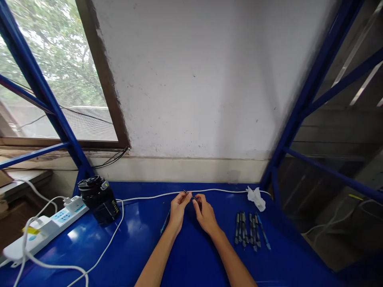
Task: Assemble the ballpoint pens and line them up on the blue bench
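Pen (194, 197) held; white cable (227, 191) behind, bottle (100, 204) left, other pens (250, 231) right.

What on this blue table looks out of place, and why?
The crumpled white tissue at the back right, by the white cord, looks like litter beyond the neat pens. A lone pen lies near the left hand, apart from that group. I see no spill.
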Motion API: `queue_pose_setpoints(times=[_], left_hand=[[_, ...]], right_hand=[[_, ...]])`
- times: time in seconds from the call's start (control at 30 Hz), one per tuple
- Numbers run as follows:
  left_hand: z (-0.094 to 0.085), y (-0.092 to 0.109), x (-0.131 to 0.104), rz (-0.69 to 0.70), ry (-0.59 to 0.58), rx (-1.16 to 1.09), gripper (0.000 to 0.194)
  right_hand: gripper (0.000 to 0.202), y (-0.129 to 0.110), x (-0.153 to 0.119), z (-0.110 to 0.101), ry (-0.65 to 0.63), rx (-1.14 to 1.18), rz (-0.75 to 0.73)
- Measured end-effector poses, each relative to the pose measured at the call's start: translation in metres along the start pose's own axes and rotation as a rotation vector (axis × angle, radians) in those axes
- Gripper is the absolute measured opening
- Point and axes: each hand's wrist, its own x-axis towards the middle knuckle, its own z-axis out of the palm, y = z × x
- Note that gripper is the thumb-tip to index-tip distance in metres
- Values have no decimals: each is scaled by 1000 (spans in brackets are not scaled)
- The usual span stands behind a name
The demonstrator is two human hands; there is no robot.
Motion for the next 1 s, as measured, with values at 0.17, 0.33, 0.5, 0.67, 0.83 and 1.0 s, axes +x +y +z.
queue_pose_setpoints(times=[0.17,0.33,0.5,0.67,0.83,1.0], left_hand=[[-1,-1,0,15,40,22,36],[1,-2,-2,2,20,26,37],[0,-1,-1,-5,54,10,39],[-4,5,2,-20,116,-46,41],[-6,8,3,-42,107,-104,42],[-11,8,7,-30,152,-194,43]], right_hand=[[30,1,1,-1,30,-47,-123],[23,3,2,0,51,-116,-108],[30,3,3,-2,73,-190,-202],[22,9,3,-6,109,-175,-124],[33,7,5,-8,61,-324,-162],[35,11,7,-11,133,-344,-118]])
